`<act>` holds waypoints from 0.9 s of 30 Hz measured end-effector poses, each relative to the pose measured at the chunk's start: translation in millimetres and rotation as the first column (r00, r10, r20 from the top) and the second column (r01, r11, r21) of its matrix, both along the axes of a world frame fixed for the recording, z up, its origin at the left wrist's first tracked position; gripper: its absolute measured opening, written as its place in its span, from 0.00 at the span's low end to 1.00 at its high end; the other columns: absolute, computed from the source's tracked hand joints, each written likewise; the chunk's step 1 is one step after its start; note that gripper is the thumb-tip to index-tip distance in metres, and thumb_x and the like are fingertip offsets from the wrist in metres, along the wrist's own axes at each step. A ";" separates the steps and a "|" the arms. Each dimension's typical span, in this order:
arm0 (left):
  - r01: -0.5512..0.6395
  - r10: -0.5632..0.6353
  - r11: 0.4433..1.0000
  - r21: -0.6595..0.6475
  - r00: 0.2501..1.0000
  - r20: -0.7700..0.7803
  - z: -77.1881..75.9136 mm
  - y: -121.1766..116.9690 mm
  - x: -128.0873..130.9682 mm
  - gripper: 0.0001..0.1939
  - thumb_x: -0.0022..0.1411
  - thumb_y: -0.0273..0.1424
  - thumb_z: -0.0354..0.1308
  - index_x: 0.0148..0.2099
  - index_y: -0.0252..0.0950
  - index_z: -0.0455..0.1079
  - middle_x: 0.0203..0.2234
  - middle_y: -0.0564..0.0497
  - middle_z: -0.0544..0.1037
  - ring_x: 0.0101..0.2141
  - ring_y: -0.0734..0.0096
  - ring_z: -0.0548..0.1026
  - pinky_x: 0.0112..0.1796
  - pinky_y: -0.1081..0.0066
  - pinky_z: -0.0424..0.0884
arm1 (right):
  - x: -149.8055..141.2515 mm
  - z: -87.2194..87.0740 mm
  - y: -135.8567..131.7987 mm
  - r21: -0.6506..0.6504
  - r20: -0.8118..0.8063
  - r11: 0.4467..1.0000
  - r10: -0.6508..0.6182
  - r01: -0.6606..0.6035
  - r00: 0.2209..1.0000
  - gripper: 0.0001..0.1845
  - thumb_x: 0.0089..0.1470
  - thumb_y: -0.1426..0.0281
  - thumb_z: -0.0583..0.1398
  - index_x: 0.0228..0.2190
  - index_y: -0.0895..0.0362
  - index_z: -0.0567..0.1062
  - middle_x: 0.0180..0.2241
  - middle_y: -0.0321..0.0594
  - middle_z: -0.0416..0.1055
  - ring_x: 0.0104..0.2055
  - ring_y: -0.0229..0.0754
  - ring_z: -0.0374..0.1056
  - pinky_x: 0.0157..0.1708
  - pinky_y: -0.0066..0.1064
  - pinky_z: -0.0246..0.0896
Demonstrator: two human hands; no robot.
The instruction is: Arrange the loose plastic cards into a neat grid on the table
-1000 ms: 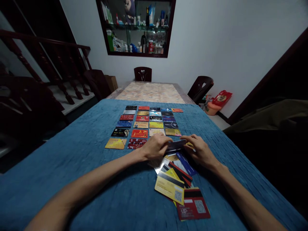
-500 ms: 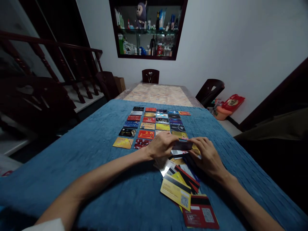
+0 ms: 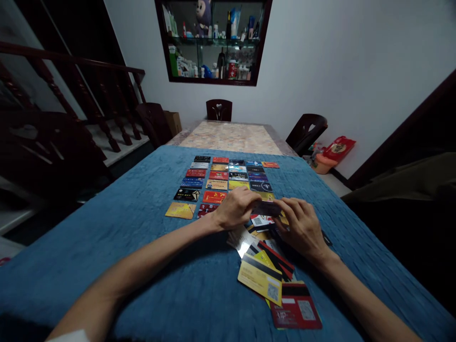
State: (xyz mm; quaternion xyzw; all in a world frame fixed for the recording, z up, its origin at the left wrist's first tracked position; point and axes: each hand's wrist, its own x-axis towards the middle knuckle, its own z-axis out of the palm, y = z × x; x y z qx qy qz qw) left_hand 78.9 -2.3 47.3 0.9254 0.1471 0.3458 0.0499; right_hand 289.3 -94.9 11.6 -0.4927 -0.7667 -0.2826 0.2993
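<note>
My left hand [image 3: 235,207] and my right hand [image 3: 299,223] grip one dark card [image 3: 266,208] by its two ends, raised over the table. Its far face is hidden from me. Beneath and nearer lies a loose pile of cards, among them a yellow card [image 3: 260,279] with a black stripe and a dark red card [image 3: 297,306], both showing printed codes. Beyond my hands, several cards lie face up in rows and columns, such as a gold card [image 3: 180,210] at the near left and an orange-red card [image 3: 270,165] at the far right. My left hand covers part of the rows.
A blue cloth [image 3: 142,190] covers the near part of the table; a patterned top [image 3: 228,135] shows at the far end. Chairs [image 3: 307,133] stand around it. By the right wrist lies a small dark card [image 3: 327,238]. A shelf cabinet [image 3: 213,83] is set in the wall.
The held card is still between both hands, raised slightly. A small dark card edge now shows beside my right wrist. The whole view has shifted a little.
</note>
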 end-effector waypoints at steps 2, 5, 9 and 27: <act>0.005 -0.005 1.000 -0.006 1.000 0.002 0.8 0.4 -0.2 0.10 0.64 0.20 0.50 0.43 0.32 0.72 0.34 0.45 0.79 0.36 0.65 0.73 0.39 0.66 0.70 | -0.4 0.6 0.4 0.014 0.013 1.000 -0.008 0.008 1.000 0.25 0.60 0.71 0.56 0.59 0.54 0.62 0.46 0.49 0.72 0.48 0.54 0.65 0.47 0.45 0.60; -0.002 0.002 1.000 -0.005 1.000 0.003 2.0 1.2 -0.9 0.10 0.65 0.21 0.50 0.43 0.31 0.71 0.35 0.45 0.79 0.37 0.64 0.73 0.40 0.66 0.70 | -0.3 2.7 0.9 0.030 0.035 0.999 -0.021 0.020 0.999 0.24 0.61 0.71 0.56 0.58 0.54 0.63 0.46 0.48 0.73 0.47 0.53 0.66 0.46 0.44 0.59; -0.012 0.012 1.000 0.013 1.000 0.014 2.7 2.7 -3.2 0.11 0.64 0.21 0.51 0.47 0.32 0.70 0.37 0.45 0.78 0.37 0.64 0.73 0.42 0.64 0.70 | 0.2 4.8 2.5 0.048 0.044 0.999 -0.024 0.022 0.999 0.23 0.62 0.69 0.56 0.58 0.56 0.63 0.45 0.49 0.73 0.46 0.53 0.66 0.45 0.43 0.60; -0.073 0.103 0.970 0.234 0.987 -0.122 -13.4 14.8 -44.1 0.27 0.63 0.25 0.51 0.64 0.31 0.55 0.54 0.34 0.67 0.54 0.50 0.68 0.51 0.50 0.70 | -23.0 20.8 21.7 0.010 0.046 0.999 0.050 -0.051 0.998 0.25 0.59 0.69 0.58 0.57 0.56 0.66 0.45 0.51 0.70 0.49 0.57 0.62 0.44 0.48 0.62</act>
